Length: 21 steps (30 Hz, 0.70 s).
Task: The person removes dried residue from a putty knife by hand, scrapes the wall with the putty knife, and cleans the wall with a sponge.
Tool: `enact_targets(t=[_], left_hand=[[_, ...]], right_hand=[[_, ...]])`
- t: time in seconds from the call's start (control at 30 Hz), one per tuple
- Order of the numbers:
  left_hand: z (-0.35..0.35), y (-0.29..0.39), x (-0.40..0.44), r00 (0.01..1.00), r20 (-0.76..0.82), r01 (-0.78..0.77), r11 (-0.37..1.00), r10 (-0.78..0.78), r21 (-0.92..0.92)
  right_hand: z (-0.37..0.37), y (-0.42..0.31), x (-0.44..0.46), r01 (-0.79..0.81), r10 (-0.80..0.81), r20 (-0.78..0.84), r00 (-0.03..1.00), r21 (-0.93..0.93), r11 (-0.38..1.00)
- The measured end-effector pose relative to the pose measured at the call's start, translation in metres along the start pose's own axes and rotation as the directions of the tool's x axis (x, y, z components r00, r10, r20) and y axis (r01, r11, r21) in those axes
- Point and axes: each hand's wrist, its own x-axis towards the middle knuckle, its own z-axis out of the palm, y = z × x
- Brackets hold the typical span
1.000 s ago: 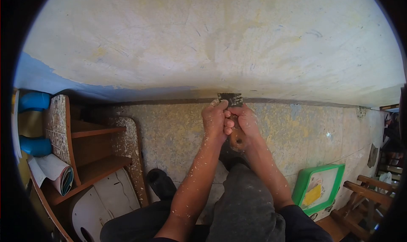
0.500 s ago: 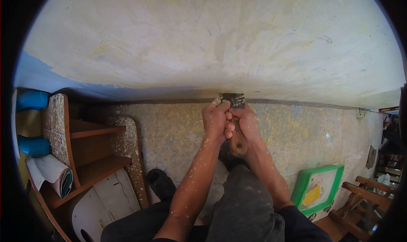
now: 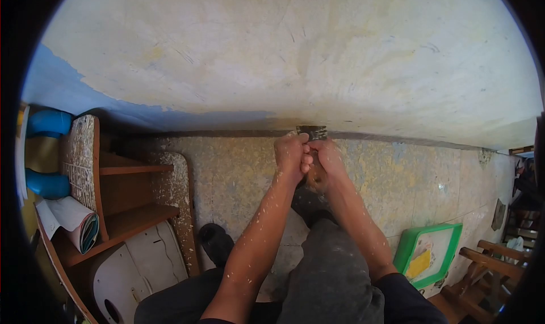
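Note:
Both my hands are wrapped around a paint scraper [image 3: 315,179] with a wooden handle, which has a hole at its end. Its dark, paint-crusted blade [image 3: 311,131] meets the foot of the wall [image 3: 238,68], just above the dark strip along the floor. My left hand [image 3: 291,152] closes on it from the left, thumb up near the blade. From the other side my right hand [image 3: 328,155] grips the same tool. Pale flakes speckle both forearms. Blue paint [image 3: 142,109] covers the wall's lower left; the part above is bare and whitish.
At left stands a wooden shelf [image 3: 139,169] spattered with flakes, with rolled papers [image 3: 71,222] and blue objects [image 3: 50,123] beside it. A green-rimmed tray [image 3: 400,255] lies right, near a wooden stool [image 3: 491,261]. Flakes cover the floor [image 3: 233,182].
The scraper's handle end has swung up closer to the wall, and its blade sits slightly flatter in view. My hands keep their grip. The view has shifted slightly.

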Motion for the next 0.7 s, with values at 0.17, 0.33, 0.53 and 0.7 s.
enact_targets(t=[0.17,0.33,0.53,0.7], left_hand=[[0.026,0.014,-0.044,0.998,0.055,0.005,0.999,-0.008,0.051],[0.025,0.011,-0.040,0.998,0.057,0.018,0.998,-0.022,0.055],[0.032,-0.002,-0.015,0.999,-0.048,0.017,0.999,-0.016,0.030],[0.037,-0.010,-0.028,0.998,0.055,0.036,0.999,-0.038,0.033]], right_hand=[[0.003,-0.018,-0.044,0.113,-0.111,0.058,0.992,-0.032,0.993],[-0.002,-0.010,-0.033,0.157,-0.157,-0.014,0.987,-0.016,0.987],[-0.019,-0.021,-0.010,-0.064,0.051,0.095,0.994,0.146,0.987],[-0.022,-0.022,-0.036,0.126,-0.124,0.038,0.992,-0.041,0.991]])
